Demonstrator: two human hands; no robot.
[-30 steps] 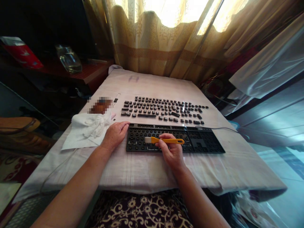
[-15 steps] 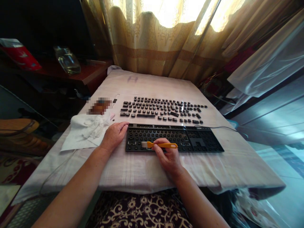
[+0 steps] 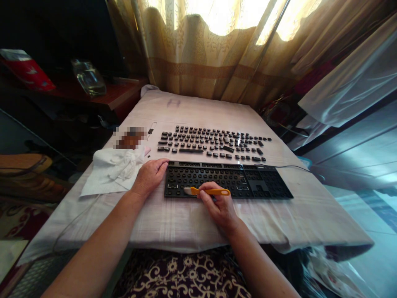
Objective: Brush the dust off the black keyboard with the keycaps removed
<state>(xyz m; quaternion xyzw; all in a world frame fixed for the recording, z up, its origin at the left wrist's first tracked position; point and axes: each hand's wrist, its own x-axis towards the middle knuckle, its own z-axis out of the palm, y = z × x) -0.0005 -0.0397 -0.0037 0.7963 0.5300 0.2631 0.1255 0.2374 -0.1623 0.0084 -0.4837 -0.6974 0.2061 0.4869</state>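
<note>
A black keyboard base (image 3: 260, 182), stripped of its keycaps, lies flat on the cloth-covered table. At its upper left corner, my left hand (image 3: 151, 174) has its fingers closed on the edge. My right hand (image 3: 221, 207) grips a small brush with a yellow handle (image 3: 221, 192). The brush's pale bristles (image 3: 187, 191) are at the lower left rows of the base; whether they touch it is hard to tell. Beyond the base, rows of loose black keycaps (image 3: 228, 149) are laid out, with the long space bar (image 3: 191, 150) among them.
Crumpled white paper towel (image 3: 102, 174) is left of my left hand, below a blurred-out patch (image 3: 132, 138). A keycap puller (image 3: 150, 131) lies nearby. A cable (image 3: 291, 167) runs off to the right. On a side desk stands a glass jar (image 3: 89, 78).
The brush has shifted very slightly left and its angle has changed a little, with my right hand moving along. My left hand stays at the keyboard's corner.
</note>
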